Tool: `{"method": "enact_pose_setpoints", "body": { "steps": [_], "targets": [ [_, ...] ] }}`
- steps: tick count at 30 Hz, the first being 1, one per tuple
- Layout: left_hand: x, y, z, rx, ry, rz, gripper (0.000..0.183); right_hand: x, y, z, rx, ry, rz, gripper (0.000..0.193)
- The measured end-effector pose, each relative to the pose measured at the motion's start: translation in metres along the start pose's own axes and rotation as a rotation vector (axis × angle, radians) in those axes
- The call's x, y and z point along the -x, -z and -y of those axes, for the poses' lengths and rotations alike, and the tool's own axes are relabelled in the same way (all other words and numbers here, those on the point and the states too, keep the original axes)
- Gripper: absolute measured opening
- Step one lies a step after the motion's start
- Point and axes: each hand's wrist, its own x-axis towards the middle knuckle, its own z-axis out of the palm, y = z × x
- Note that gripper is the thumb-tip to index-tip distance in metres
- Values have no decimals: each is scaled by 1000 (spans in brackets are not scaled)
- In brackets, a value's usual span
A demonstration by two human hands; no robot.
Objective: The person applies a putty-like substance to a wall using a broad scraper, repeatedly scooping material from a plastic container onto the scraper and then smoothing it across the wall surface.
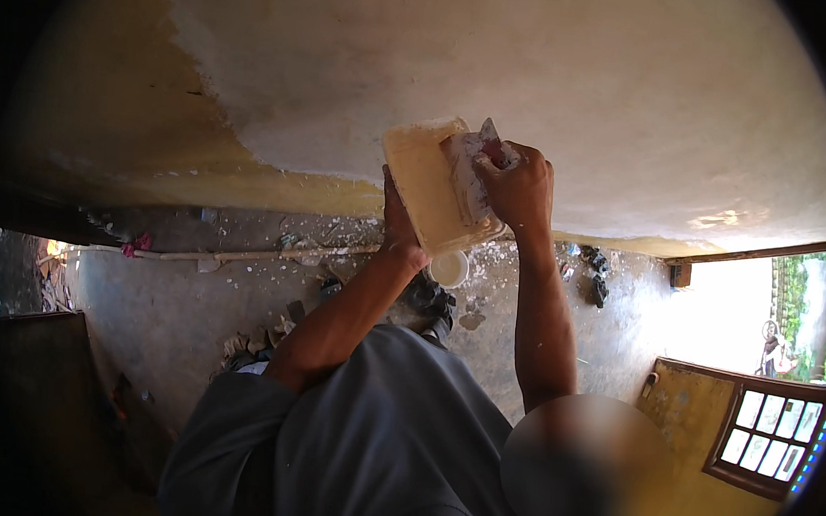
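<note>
My left hand (400, 222) grips a shallow cream-coloured rectangular tray (422, 179) along its left side and holds it up in front of the wall, tilted. Part of that hand is hidden by the tray. Over the tray's right part, my right hand (526, 187) is closed on a wide putty knife (473, 188) smeared with whitish paste. The blade appears to lie against the tray's inside, though the contact is hard to make out. White smears also mark the fingers of my right hand. Paste coats the tray's edges.
The wall (367, 59) ahead is pale and coated, with bare yellowish paint at left. On the flecked floor (177, 302) are a long pole (231, 256), a white bucket (449, 268), and dark scraps (600, 277). At right are a bright doorway, a person outside (770, 350), and a window (771, 430).
</note>
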Motion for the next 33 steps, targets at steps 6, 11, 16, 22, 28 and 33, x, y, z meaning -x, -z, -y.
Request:
{"method": "enact_pose_setpoints", "body": {
  "steps": [6,11,16,22,28,33],
  "targets": [
    [2,5,2,29,-4,47,64,1,-11,6,21,40,26,36],
    [5,-4,1,8,-7,-12,63,-1,-7,17,-43,50,89,36],
    [-1,4,4,44,-10,69,63,3,-5,28,75,20,129,41],
    [-1,4,4,6,19,-9,73,0,-8,18,72,34,112,36],
    [-4,4,4,-5,-40,23,62,5,-12,12,9,77,65,35],
    [3,6,1,120,20,126,62,0,5,11,53,-36,53,35]
  ]
}}
